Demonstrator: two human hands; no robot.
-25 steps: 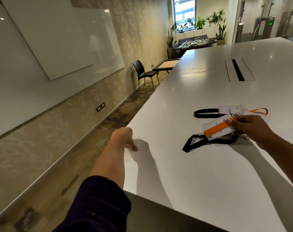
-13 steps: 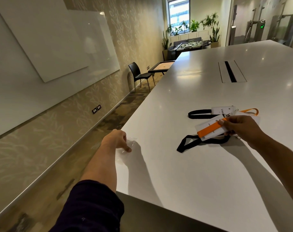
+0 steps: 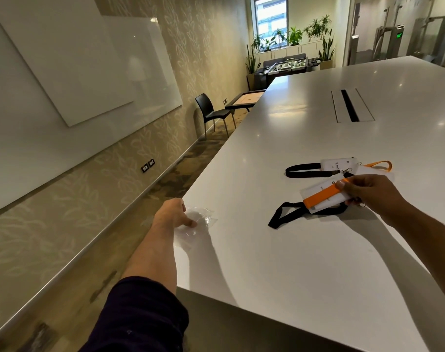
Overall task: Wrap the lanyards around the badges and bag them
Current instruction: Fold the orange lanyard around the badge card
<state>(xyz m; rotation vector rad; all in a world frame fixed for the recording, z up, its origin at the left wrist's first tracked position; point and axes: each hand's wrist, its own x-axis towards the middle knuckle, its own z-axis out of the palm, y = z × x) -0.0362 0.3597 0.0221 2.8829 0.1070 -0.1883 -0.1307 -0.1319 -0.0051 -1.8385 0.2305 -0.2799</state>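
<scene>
Glossy white table (image 3: 305,262) fills the room; right hand (image 3: 371,194) pinches a white badge wrapped in orange lanyard (image 3: 325,196); left hand (image 3: 173,214) presses fingertips on a clear plastic bag (image 3: 203,219) at the table's edge, well left of that grip.

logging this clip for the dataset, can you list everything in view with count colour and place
table: 1, white, fills the right side
badge with orange strap: 1, white card, orange band wrapped round it, held above the table
black strap: 1, loop on the table below the held badge
second badge: 1, white, flat on the table farther back
black strap loop: 1, left of the second badge
orange strap loop: 1, right of the second badge
plastic bag: 1, clear, at the table's left edge
chair: 1, black, by the wall
left hand: on the bag
right hand: fingers pinching the wrapped badge
</scene>
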